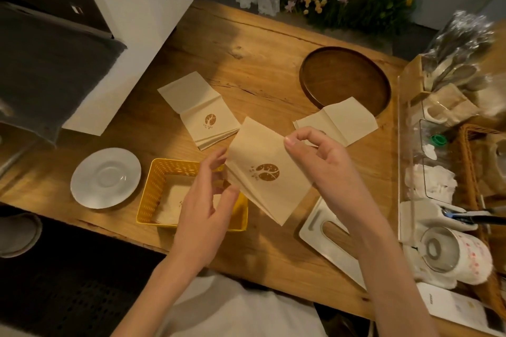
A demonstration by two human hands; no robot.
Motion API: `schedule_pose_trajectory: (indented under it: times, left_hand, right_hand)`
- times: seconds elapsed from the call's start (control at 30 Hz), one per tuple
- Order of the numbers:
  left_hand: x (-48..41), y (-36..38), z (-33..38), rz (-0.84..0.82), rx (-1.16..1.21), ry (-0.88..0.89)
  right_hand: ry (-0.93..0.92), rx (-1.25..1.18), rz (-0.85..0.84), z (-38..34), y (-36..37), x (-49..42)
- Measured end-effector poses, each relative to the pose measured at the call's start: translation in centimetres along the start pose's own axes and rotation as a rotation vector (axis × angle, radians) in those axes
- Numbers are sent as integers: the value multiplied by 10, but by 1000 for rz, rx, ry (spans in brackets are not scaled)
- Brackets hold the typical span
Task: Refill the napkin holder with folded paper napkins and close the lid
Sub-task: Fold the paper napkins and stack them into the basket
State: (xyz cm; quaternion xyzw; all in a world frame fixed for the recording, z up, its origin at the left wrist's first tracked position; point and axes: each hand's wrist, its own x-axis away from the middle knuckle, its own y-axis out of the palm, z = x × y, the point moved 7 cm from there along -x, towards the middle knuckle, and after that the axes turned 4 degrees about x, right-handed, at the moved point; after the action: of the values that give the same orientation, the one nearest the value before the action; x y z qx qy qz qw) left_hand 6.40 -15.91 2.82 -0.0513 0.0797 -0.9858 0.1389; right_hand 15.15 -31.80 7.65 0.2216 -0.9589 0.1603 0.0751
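Held napkins: one small stack of folded paper napkins (267, 172), printed with a brown round logo, raised above the wooden table (260, 63), just over the holder's right edge.
Right hand (325, 161): thumb and fingers pinch the stack's upper right edge.
Left hand (208, 200): fingertips grip the stack's lower left corner.
Napkin holder (156, 189): one yellow perforated basket, open, napkins lying flat inside.
Lid (325, 238): one white slotted cover, flat on the table to the right, partly under the right forearm.
Spare napkins: two piles, one left pile (202, 112) half unfolded, one right pile (339, 120) overlapping the tray.
Tray (345, 76): one round dark wooden tray.
Saucer (105, 178): one white saucer, left of the holder.
Box (142, 8): one white carton marked BEZZERA.
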Motion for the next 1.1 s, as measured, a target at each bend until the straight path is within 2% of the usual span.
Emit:
schedule_pose_trajectory:
  times: [0.17, 0.37, 0.53, 0.7, 0.9, 1.1]
  left_hand:
    - [3, -5, -2, 15, -1, 4]
    - [4, -14, -7, 49, 283, -97]
    - [6, -16, -3, -33, 407, -91]
    - [7, -15, 1, -179, 220, -12]
    - [6, -10, 2, -259, 11, 42]
    - [8, -6, -2, -292, -64, 55]
  right_hand:
    - [-23, -66, -53, -4, 13, -2]
    - [30, -109, -52, -2, 25, -4]
    - [67, -155, -13, 1, 28, -6]
    - [127, -135, 14, 12, 24, -8]
    - [163, -131, 37, 21, 19, -6]
    - [176, -110, 78, 28, 12, -2]
